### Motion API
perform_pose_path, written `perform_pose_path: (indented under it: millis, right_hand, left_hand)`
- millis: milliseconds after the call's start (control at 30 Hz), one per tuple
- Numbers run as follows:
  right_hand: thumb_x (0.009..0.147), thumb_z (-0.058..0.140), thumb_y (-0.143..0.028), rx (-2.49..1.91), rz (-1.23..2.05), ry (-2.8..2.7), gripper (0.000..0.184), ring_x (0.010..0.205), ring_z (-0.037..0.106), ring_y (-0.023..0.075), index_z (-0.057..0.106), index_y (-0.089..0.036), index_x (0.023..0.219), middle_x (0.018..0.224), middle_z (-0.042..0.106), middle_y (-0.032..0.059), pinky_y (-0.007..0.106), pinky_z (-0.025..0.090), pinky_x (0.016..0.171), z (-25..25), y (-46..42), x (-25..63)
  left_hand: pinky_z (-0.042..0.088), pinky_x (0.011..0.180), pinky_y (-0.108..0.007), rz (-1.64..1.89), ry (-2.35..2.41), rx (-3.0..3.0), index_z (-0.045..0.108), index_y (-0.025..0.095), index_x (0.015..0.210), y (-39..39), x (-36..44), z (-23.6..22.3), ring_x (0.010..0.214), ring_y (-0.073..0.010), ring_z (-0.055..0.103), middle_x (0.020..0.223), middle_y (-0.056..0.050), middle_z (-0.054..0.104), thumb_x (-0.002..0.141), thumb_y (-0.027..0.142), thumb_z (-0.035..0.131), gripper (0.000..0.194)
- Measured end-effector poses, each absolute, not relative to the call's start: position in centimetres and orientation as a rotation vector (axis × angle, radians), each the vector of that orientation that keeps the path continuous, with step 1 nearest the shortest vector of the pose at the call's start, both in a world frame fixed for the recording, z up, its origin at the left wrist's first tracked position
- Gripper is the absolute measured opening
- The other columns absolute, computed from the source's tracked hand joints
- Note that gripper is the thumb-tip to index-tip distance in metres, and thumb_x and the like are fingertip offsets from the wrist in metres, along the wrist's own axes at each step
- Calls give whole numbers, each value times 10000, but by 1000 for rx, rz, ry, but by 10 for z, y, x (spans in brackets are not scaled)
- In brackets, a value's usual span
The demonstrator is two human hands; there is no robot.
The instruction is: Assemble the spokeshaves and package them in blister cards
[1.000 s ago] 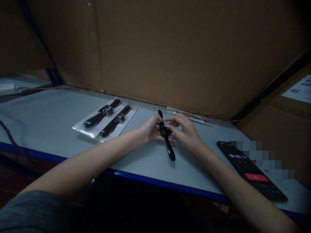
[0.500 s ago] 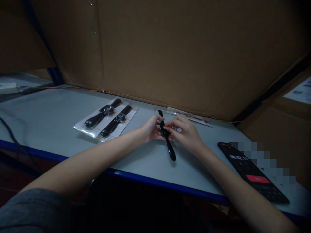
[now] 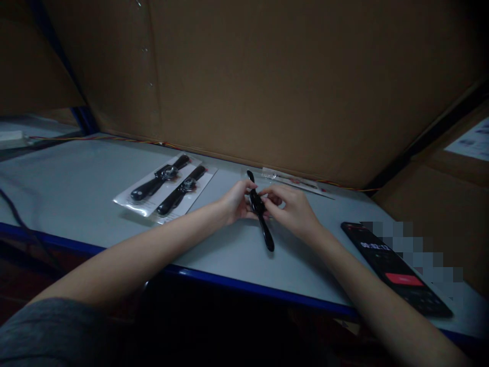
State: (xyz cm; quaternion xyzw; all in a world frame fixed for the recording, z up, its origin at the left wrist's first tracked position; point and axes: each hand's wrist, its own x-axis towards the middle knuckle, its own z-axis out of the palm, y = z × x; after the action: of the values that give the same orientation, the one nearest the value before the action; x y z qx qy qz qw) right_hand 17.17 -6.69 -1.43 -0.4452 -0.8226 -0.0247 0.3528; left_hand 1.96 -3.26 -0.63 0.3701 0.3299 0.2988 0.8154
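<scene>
A black wristwatch [image 3: 263, 224] lies lengthwise on the grey table [image 3: 76, 178], its middle held between both hands. My left hand [image 3: 235, 203] grips the watch case from the left, fingers curled round it. My right hand [image 3: 292, 210] pinches the same part from the right with bent fingers. The near strap end points toward me, and the far strap end sticks up past my fingers.
Two more black watches in clear packets [image 3: 168, 186] lie to the left. A clear packet [image 3: 290, 181] lies by the cardboard wall [image 3: 286, 76]. A phone [image 3: 393, 265] with a lit timer rests at the right. The blue table edge [image 3: 237, 285] runs in front.
My right fingers have curled in closer over the watch case. The watch and my left hand have barely moved.
</scene>
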Motion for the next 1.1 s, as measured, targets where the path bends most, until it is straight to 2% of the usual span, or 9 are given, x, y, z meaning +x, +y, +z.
perform_pose_path:
  millis: [100,233,333,433,633,767,867,967,1100]
  right_hand:
    - [766,529,-153,-1206,48,-2074,160,575,503,125,666,-176,846,619,577,-3,264,369,577,-14,-67,170]
    - [802,517,-211,-1210,204,-2044,181,679,566,148,690,-177,842,750,659,33,272,397,613,-11,-67,172]
    - [795,543,-239,-1221,286,-2027,197,693,566,157,698,-168,893,793,659,53,284,407,614,-8,-66,175]
    - [766,594,-256,-1223,225,-2044,180,642,528,145,695,-169,886,746,623,46,283,395,583,-7,-64,177]
    - [762,590,-226,-1187,28,-2079,67,666,503,137,627,-181,796,733,570,26,268,374,601,-11,-64,173]
    - [783,524,-196,-1216,71,-2028,116,561,471,115,567,-185,890,618,508,-22,245,342,541,-16,-65,170]
    - [784,522,-216,-1235,209,-1983,107,534,477,110,582,-181,865,586,514,-29,235,339,519,-19,-63,171]
    - [797,523,-286,-1237,354,-1939,154,571,518,120,622,-167,791,622,575,-3,241,366,538,-18,-60,174]
    - [817,497,-320,-1253,393,-1943,233,611,543,130,656,-159,764,676,626,22,248,380,552,-12,-61,179]
  left_hand:
    - [530,571,-347,632,707,792,463,137,815,-34,21,-6,521,-163,587,602,-27,560,753,242,391,142]
    - [534,579,-355,617,710,779,456,139,829,-35,19,-4,550,-180,610,606,-31,562,755,236,386,141]
    - [535,580,-354,611,697,771,472,127,842,-34,19,-4,584,-190,622,644,-53,582,745,237,395,166]
    - [534,588,-349,619,688,758,488,120,850,-33,19,-6,599,-187,618,658,-54,583,729,241,416,185]
    - [528,592,-363,577,674,758,503,119,801,-32,21,-7,573,-189,600,606,-52,571,669,212,425,179]
    - [535,621,-375,570,663,792,498,125,733,-31,21,-9,546,-175,594,576,-44,575,577,131,441,167]
    - [535,676,-377,568,653,892,503,105,715,-32,22,-12,564,-168,613,579,-52,588,525,34,443,212]
    - [532,709,-386,622,622,983,518,72,778,-35,23,-14,618,-172,637,637,-61,604,562,-47,457,254]
    - [546,665,-360,641,646,1017,510,63,839,-37,23,-14,604,-153,636,672,-41,600,610,-103,489,283]
